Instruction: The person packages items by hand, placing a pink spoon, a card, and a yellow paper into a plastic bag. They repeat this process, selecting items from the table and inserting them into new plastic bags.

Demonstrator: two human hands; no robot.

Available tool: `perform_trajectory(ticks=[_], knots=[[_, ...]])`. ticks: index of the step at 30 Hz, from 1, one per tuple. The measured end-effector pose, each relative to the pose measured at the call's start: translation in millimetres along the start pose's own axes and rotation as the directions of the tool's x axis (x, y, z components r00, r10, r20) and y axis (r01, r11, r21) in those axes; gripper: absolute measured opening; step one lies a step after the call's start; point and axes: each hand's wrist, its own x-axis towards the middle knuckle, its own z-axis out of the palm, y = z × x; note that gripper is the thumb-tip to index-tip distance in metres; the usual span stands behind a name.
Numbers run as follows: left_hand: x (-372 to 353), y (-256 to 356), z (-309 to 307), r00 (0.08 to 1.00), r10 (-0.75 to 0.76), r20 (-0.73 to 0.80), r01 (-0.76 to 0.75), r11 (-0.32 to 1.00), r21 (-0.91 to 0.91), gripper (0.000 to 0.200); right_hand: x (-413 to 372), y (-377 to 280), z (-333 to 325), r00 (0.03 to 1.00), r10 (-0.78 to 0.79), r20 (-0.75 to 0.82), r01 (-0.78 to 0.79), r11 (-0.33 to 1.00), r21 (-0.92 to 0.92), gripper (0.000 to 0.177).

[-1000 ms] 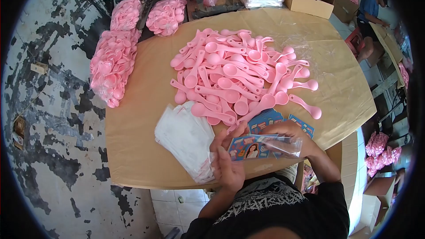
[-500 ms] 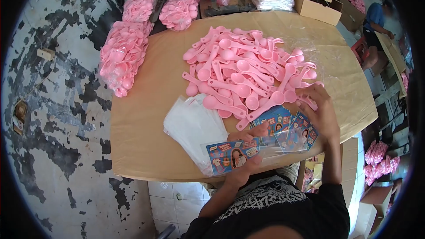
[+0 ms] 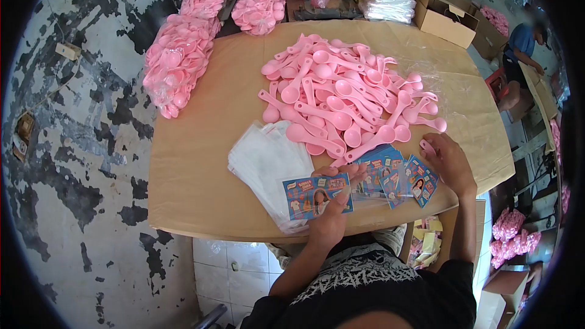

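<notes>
My left hand (image 3: 330, 218) is closed on a printed blue card (image 3: 301, 200), which seems to be inside a clear plastic bag; the thumb presses on its front. At the right of the pile, my right hand (image 3: 454, 164) grips a pink spoon (image 3: 428, 147), most of it hidden by the fingers. Between the hands lie several more printed cards (image 3: 425, 181), fanned out, with clear film over part of them. A stack of clear plastic bags (image 3: 259, 167) lies left of my left hand. The heap of pink spoons (image 3: 347, 94) lies just beyond the cards.
Brown paper covers the table (image 3: 195, 189). Bagged pink spoons (image 3: 180, 64) stand along the left edge. At the back are a stack of clear packs (image 3: 388, 1) and an open cardboard box (image 3: 448, 21). Below the front edge is a box of wrapped items (image 3: 426, 240). A person (image 3: 521, 45) sits far right.
My right hand has drawn back from the heap's right edge with a spoon in its fingers. My left hand still holds the card, now tilted slightly differently. The camera view has shifted a little.
</notes>
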Motion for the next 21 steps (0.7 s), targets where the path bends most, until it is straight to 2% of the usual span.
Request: perform_trajectory(ticks=[1, 4, 7, 12, 15, 16, 19, 21], knots=[[0, 0, 1, 1.000, 0.003, 0.002, -0.003, 1.000, -0.001, 0.040, -1, 2, -4, 0.994, 0.072, 0.084, -0.075, 0.997, 0.033, 0.025], [1, 1, 3, 1.000, 0.008, 0.010, -0.008, 1.000, -0.006, 0.040, -5, 11, -9, 1.000, 0.009, -0.024, -0.005, 0.988, 0.156, 0.027], [0, 1, 2, 1.000, 0.017, 0.001, -0.017, 1.000, -0.020, 0.040, -12, -10, -21, 0.969, 0.004, -0.246, 0.072, 0.951, 0.301, 0.024], [1, 0, 4, 0.999, 0.039, -0.031, -0.041, 0.998, -0.041, 0.037, -26, -28, -14, 0.888, -0.050, -0.457, 0.340, 0.740, 0.581, 0.016], [-1, -1, 4, 0.996, 0.047, -0.077, -0.050, 0.998, -0.042, 0.037, -31, -31, -6, 0.879, 0.003, -0.477, 0.404, 0.528, 0.747, 0.018], [-1, -2, 4, 0.995, 0.047, -0.086, -0.051, 0.998, -0.045, 0.037, -31, -33, -5, 0.893, 0.040, -0.448, 0.377, 0.478, 0.794, 0.018], [-3, -6, 3, 0.995, 0.050, -0.090, -0.054, 0.997, -0.049, 0.039, -27, -34, 4, 0.926, -0.033, -0.377, 0.369, 0.294, 0.882, 0.016], [-4, -10, 3, 0.996, 0.062, -0.060, -0.065, 0.997, -0.044, 0.041, -27, -39, 7, 0.955, -0.009, -0.297, 0.293, 0.194, 0.936, 0.012]])
